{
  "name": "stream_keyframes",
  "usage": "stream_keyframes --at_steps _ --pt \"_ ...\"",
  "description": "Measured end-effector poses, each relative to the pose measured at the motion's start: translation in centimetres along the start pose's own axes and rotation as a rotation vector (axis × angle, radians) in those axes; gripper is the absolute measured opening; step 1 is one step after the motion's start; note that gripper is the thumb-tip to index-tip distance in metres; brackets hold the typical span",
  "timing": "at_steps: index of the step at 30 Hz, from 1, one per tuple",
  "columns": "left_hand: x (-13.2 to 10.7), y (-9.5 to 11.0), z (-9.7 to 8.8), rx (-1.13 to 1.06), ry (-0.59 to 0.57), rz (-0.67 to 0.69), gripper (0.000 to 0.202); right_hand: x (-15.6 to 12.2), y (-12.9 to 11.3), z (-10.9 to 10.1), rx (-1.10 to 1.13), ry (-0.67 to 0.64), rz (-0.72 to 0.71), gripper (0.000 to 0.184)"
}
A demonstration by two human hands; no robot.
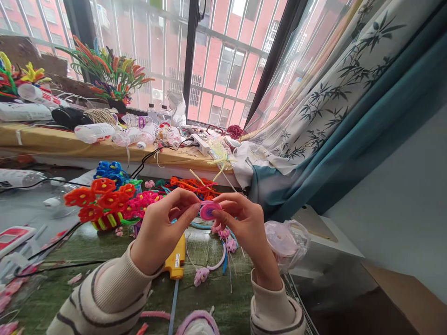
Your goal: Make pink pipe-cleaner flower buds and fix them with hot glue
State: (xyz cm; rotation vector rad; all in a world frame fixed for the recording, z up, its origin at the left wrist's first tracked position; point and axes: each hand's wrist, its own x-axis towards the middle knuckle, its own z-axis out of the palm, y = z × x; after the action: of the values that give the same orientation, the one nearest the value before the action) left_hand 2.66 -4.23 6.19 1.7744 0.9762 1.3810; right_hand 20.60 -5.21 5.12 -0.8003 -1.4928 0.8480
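The pink pipe-cleaner coil (208, 210) is sitting between the two hands, held up above the surface. Its flat round face is tilting toward the camera, so it is showing as a squat oval lying roughly level. The right hand (242, 237) is grasping it from the right, with thumb and fingers closed on its edge, while the left hand (162, 232) is pinching the opposite edge with its fingertips. Neither hand is released, and both look about equally near it.

Below the hands, a yellow glue gun (175, 257) is lying on the green-patterned surface (223, 307), with small pink pipe-cleaner flowers (201, 276) just beside it. Orange and magenta pipe-cleaner bouquets (104, 200) are standing to the left, and a clear plastic bag (287, 244) is sitting to the right. Farther off, a ledge (52, 144) is carrying plastic bottles (94, 132) and a power strip (200, 144), under a barred window (223, 60) with a bamboo-print curtain (349, 93) hanging at its right.
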Motion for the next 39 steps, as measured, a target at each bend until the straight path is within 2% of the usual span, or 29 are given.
stream_keyframes --at_steps 5,15,27,39 --pt "-0.1 0.2 0.1 0.029 0.042 -0.010 0.018 0.0 -0.3 0.2 -0.026 0.017 0.008 0.025" --pt "-0.3 0.1 0.3 0.070 0.129 0.049 0.013 -0.1 0.1 0.4 -0.029 0.031 -0.024 0.018" --pt "-0.4 0.3 0.9 -0.023 0.232 -0.011 0.013 0.0 -0.2 1.0 0.003 0.105 -0.041 0.016" --pt "-0.6 0.2 1.8 -0.132 0.305 -0.033 0.016 0.0 0.6 2.0 0.056 0.162 -0.040 0.018"
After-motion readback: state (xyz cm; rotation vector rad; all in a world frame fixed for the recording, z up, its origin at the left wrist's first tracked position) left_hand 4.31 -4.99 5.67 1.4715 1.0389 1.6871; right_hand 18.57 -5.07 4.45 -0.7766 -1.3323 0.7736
